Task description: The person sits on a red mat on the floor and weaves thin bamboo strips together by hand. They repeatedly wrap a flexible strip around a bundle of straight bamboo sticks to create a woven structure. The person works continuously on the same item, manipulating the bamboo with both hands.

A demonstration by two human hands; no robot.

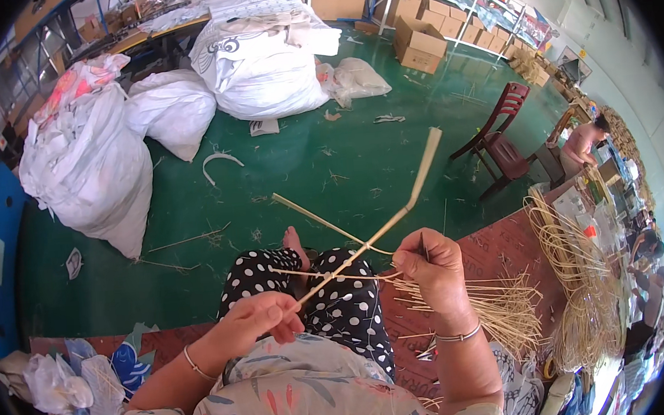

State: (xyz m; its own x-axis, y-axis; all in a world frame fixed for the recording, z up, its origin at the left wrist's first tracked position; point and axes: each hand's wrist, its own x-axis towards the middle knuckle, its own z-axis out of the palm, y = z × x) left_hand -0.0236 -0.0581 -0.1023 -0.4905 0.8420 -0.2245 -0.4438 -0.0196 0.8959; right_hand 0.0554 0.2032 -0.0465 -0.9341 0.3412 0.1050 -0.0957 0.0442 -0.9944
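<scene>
My left hand [259, 320] is closed round the lower end of a long split-bamboo strip [384, 231], which rises to the upper right and bends near its wide far end. Two thinner bamboo strips cross it: an upper cross strip [313, 214] and a lower cross strip [294, 272]. At the crossings the joints look pale and bound. My right hand [434, 266] is pinched beside the right ends of these strips. From its fingers sticks a thin dark pointed tool [423, 243]; its exact kind is hidden. Whether the right fingers also grip a strip end, I cannot tell.
Loose bamboo sticks [504, 307] lie on a reddish board [476, 251] at my right, near bundled bamboo strips [580, 281]. Large white sacks [95, 164], a dark red chair [503, 147] and a cardboard box [419, 44] stand farther off. A person [583, 145] sits at the right.
</scene>
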